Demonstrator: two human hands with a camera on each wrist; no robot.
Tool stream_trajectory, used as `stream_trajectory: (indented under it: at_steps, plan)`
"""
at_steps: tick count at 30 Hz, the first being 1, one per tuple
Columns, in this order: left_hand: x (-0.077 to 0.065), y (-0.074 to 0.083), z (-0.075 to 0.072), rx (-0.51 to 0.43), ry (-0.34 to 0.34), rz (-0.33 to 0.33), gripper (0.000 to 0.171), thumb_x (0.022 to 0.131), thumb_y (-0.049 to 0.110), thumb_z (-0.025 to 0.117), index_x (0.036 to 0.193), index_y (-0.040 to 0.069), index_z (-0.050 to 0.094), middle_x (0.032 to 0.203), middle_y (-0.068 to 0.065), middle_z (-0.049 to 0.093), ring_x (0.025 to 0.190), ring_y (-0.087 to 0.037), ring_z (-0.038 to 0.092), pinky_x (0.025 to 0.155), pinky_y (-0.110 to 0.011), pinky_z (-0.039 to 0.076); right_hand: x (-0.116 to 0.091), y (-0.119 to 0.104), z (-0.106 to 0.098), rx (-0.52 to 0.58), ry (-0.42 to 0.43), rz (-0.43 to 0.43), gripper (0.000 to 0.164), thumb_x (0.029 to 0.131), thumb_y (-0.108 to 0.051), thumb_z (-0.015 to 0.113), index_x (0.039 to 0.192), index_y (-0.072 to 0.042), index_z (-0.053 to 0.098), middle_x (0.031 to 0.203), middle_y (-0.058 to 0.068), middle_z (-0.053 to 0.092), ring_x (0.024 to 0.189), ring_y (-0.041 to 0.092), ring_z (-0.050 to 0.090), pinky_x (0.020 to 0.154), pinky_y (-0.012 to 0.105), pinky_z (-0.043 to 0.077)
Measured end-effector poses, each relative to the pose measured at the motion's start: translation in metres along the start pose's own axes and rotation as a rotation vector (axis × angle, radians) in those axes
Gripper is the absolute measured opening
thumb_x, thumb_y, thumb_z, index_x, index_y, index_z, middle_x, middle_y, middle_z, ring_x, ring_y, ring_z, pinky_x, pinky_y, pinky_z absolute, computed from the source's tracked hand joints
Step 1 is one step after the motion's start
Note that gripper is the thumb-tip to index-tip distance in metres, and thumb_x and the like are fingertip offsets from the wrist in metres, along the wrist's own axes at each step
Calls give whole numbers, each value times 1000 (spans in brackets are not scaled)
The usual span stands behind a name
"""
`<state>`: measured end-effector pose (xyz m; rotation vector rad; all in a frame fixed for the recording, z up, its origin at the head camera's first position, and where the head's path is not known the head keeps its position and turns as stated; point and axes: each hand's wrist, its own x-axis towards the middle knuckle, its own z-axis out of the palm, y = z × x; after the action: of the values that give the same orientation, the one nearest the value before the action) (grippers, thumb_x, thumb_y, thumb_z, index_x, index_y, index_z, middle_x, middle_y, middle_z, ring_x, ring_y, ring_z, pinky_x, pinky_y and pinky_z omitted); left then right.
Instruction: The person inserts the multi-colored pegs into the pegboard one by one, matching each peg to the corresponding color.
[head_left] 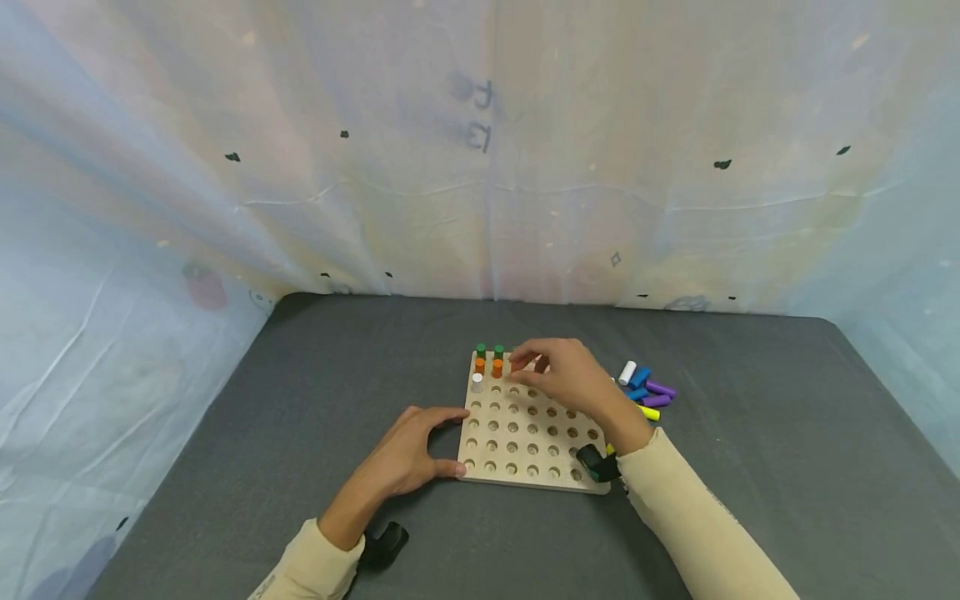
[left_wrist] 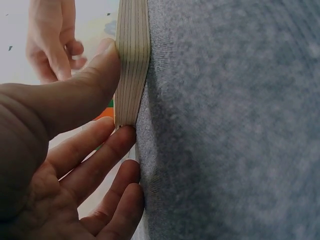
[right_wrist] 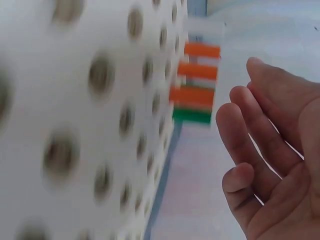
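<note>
A pale wooden peg board (head_left: 522, 481) with rows of round holes lies on the grey table. My left hand (head_left: 405, 454) touches its left edge, thumb near the front corner and fingertips along the side. Over the back rows is my right hand (head_left: 566, 375), fingers loosely bent and nothing between them. Green pegs (head_left: 498, 352) stand in the back row, with orange pegs (head_left: 497, 367) in front and one white peg (head_left: 477, 382) at the left. In the right wrist view, three orange pegs (right_wrist: 198, 71) stand beside the right fingertips; the head view hides one.
Loose pegs lie right of the board: a white peg (head_left: 627, 372), blue pegs (head_left: 641, 378), purple pegs (head_left: 657, 402) and a yellow peg (head_left: 648, 413). The right forearm partly covers the board's right side. A pale patterned curtain (head_left: 480, 208) hangs behind the table.
</note>
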<state>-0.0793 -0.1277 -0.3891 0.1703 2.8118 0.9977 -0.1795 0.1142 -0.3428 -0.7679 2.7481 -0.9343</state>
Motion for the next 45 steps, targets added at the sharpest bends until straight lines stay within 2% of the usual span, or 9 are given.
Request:
stream_trajectory:
  at_steps: [5,9,20,29,39,45]
  plan:
    - [0,0,0,5,3,0,71,68,26,92,134,26,63,139,1,62,125,-23,51,105,-50,44,-14,27,-23,12,6,47,24,95,-32,69,117,-21,72,105,-2,72,89,16,64,66,31,51]
    - [-1,0,1,6,3,-2,72,68,26,92,133,26,63,139,1,62,125,-23,51,105,-50,44,-26,49,-36,-30,22,86,25,95,-31,68,117,-20,72,107,-1,72,92,18,65,71,34,52]
    - [-1,0,1,7,3,9,71,68,26,92,133,25,64,139,0,62,124,-23,52,105,-50,44,-48,90,-57,-121,23,161,26,96,-29,67,119,-17,70,106,4,72,92,21,65,69,33,49]
    - [-1,2,1,10,-3,6,71,69,27,91,134,26,63,139,0,61,125,-23,51,104,-50,44,-56,113,-66,-166,27,143,25,98,-29,65,119,-17,70,110,5,72,96,22,65,70,33,49]
    - [1,4,2,23,-13,-6,72,69,29,91,135,28,62,139,1,61,124,-22,51,103,-49,45,-53,128,-78,-280,-8,121,26,98,-25,64,119,-13,71,107,7,72,90,20,65,75,43,53]
    - [0,6,2,20,-10,0,71,69,28,91,134,28,62,139,1,62,123,-21,51,103,-49,45,-51,137,-80,-324,35,78,26,97,-25,66,117,-10,71,102,6,72,85,16,63,75,44,53]
